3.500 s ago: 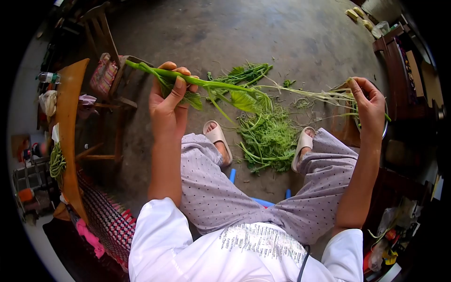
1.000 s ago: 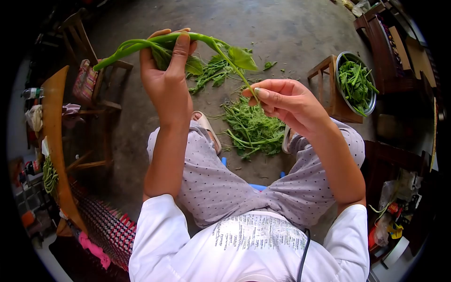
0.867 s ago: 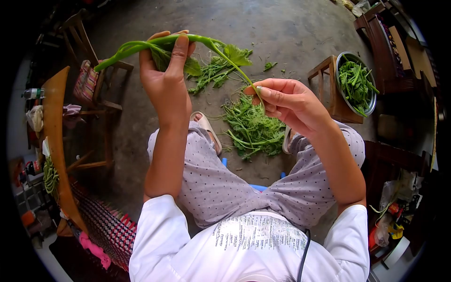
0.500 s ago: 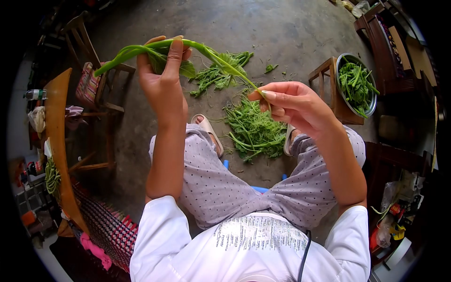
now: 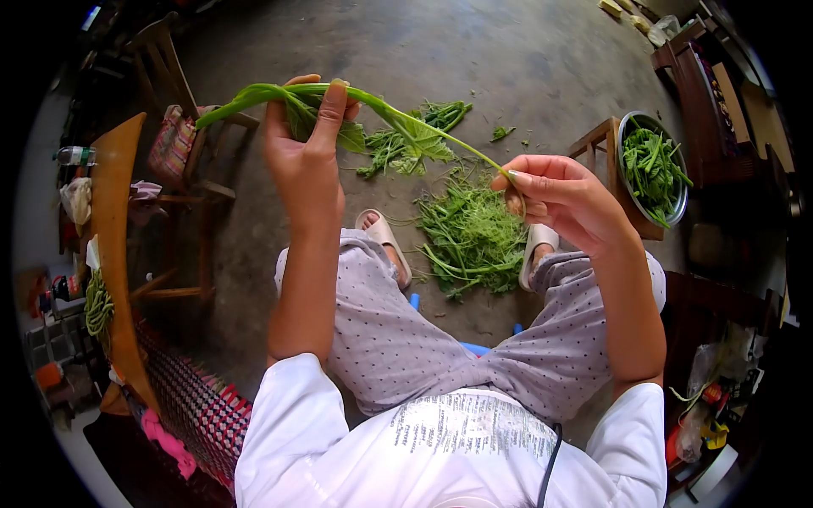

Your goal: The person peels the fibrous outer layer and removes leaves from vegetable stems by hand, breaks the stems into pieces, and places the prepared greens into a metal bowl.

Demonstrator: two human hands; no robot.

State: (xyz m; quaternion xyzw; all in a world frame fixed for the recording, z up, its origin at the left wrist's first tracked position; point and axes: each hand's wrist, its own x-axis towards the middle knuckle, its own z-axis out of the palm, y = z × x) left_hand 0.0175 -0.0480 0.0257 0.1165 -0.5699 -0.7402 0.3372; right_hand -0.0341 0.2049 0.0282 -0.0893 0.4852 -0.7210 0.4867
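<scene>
My left hand (image 5: 306, 161) is raised at the upper left, thumb and fingers closed round a long leafy vine shoot (image 5: 378, 105). The shoot's thick end sticks out to the left, and a leaf hangs beneath the fingers. On the other side, my right hand (image 5: 572, 199) pinches the thin tip of the same shoot, with a fine strand dangling at its fingers. The stem slopes down between the two hands. Below, a pile of green trimmings (image 5: 474, 237) lies on the floor between my feet, with a bunch of leafy shoots (image 5: 394, 148) beyond it.
A metal bowl (image 5: 680, 199) of greens rests on a wooden stool (image 5: 605, 140) at right. A wooden chair (image 5: 165, 63) and a wooden tabletop (image 5: 118, 212) stand at left. Green scraps (image 5: 502, 133) dot the concrete floor (image 5: 364, 38).
My right hand has moved right, farther from the left, and more stem shows between them. Both hands still hold the shoot. The whole view has shifted slightly.
</scene>
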